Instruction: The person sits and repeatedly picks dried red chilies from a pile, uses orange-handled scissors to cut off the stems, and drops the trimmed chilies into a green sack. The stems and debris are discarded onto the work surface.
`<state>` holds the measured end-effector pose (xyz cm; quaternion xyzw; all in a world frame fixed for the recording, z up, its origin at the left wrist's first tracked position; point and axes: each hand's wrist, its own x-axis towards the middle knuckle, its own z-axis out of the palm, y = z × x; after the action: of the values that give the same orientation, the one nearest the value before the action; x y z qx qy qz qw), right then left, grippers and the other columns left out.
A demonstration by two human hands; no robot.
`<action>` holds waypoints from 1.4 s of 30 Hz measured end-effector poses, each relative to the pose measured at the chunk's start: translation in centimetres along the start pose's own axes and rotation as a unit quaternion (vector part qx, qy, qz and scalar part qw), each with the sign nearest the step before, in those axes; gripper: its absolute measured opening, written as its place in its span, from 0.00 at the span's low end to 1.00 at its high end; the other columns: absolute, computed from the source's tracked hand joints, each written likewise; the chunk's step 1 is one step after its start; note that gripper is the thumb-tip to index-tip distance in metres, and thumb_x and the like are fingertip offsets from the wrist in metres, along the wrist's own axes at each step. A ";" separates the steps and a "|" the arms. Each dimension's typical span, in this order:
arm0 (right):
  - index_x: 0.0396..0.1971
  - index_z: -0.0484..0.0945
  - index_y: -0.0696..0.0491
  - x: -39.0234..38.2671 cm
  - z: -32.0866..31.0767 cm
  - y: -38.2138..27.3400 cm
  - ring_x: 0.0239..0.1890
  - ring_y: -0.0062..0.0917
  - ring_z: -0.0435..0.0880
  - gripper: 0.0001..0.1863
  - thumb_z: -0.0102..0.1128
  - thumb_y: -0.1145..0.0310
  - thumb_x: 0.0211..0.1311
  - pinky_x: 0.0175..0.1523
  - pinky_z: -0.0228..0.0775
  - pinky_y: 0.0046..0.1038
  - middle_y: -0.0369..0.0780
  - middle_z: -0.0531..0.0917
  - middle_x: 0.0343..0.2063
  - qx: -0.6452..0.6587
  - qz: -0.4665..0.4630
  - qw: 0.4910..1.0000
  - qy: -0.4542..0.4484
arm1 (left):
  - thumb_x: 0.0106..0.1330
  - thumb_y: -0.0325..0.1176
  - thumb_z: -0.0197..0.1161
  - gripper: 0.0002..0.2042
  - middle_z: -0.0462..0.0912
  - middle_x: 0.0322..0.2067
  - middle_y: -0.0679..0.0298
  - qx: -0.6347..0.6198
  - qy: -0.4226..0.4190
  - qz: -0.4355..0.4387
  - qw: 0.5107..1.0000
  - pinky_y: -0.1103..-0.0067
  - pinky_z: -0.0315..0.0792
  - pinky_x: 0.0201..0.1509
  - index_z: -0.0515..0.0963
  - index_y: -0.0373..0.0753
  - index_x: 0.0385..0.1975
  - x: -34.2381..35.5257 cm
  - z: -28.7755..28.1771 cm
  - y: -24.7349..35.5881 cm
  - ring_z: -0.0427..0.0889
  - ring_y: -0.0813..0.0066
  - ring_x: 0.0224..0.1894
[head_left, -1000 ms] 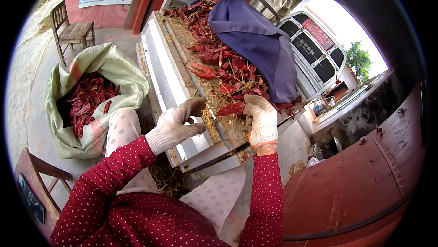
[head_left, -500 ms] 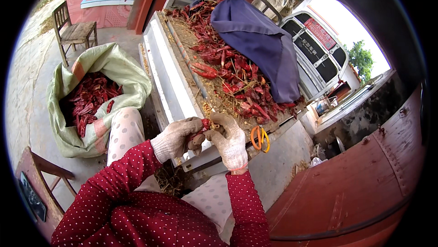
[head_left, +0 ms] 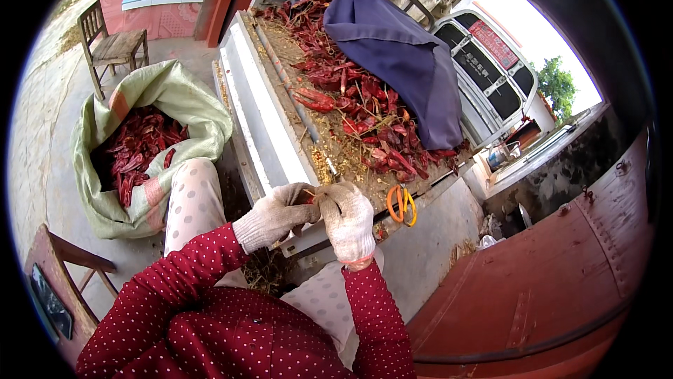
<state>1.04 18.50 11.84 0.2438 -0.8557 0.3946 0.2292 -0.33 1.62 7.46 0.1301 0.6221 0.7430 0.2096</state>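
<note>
Both my hands wear dirty white knit gloves and meet over the near edge of the truck bed [head_left: 294, 99]. My left hand [head_left: 275, 216] is closed round a dried red chili pepper [head_left: 307, 197], of which only a sliver shows between the gloves. Fingers bent down and pressed together, my right hand [head_left: 347, 219] touches the left fingertips; whatever it pinches is hidden. Beyond them a heap of dried red chili peppers [head_left: 354, 99] with stems spreads over the bed, partly under a dark blue cloth [head_left: 399, 57].
An open pale green woven sack [head_left: 200, 109] holding red chilies stands at my left, beside my knee. Orange-handled scissors [head_left: 401, 205] hang at the bed's near edge. A wooden chair [head_left: 119, 46] stands far left, another wooden seat [head_left: 66, 281] with a phone near left. A red metal panel [head_left: 533, 274] rises at right.
My right fingers have folded down against my left fingertips, and the right hand has tilted. Less of the chili pepper shows between the gloves now.
</note>
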 end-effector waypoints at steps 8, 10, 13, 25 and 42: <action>0.34 0.81 0.57 -1.1 0.5 0.7 0.26 0.20 0.78 0.06 0.58 0.70 0.68 0.31 0.69 0.23 0.35 0.82 0.29 0.273 0.271 0.923 0.003 | 0.73 0.36 0.60 0.10 0.76 0.27 0.72 0.076 -0.020 0.026 0.997 0.83 0.69 0.34 0.78 0.34 0.41 -0.1 -0.2 0.0 0.71 0.84 0.29; 0.35 0.80 0.54 -1.2 0.6 -0.1 0.25 0.16 0.77 0.06 0.58 0.69 0.69 0.29 0.67 0.20 0.32 0.82 0.29 0.411 0.349 0.842 0.036 | 0.73 0.35 0.59 0.10 0.76 0.27 0.72 0.063 -0.032 0.071 0.995 0.83 0.70 0.34 0.79 0.33 0.41 0.1 -0.3 -1.4 0.71 0.85 0.29; 0.38 0.79 0.52 -1.5 0.7 0.5 0.25 0.13 0.76 0.07 0.55 0.65 0.70 0.29 0.67 0.16 0.31 0.80 0.28 0.445 0.387 0.804 0.074 | 0.72 0.32 0.58 0.09 0.76 0.27 0.70 0.067 -0.043 0.145 0.986 0.84 0.71 0.31 0.78 0.33 0.40 -0.1 1.0 -2.1 0.72 0.84 0.26; 0.49 0.83 0.53 4.2 -6.7 5.9 0.52 0.45 0.83 0.17 0.60 0.64 0.62 0.56 0.75 0.39 0.53 0.82 0.50 -0.240 0.142 0.958 -0.062 | 0.69 0.30 0.60 0.07 0.76 0.23 0.64 -0.303 -0.034 0.017 0.952 0.78 0.79 0.26 0.72 0.34 0.38 0.5 -2.0 -3.7 0.78 0.75 0.19; 0.47 0.83 0.62 5.7 -10.1 6.4 0.35 0.18 0.79 0.14 0.56 0.74 0.64 0.44 0.72 0.22 0.38 0.84 0.35 0.049 0.166 0.979 0.110 | 0.72 0.35 0.56 0.10 0.76 0.27 0.60 -0.368 -0.055 0.066 0.926 0.67 0.82 0.39 0.73 0.33 0.36 1.0 -1.6 -3.6 0.79 0.66 0.26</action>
<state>-5.15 28.74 17.50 0.0646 -0.8334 0.4932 0.2409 -1.42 1.22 3.58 0.1248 0.2821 0.9238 0.2270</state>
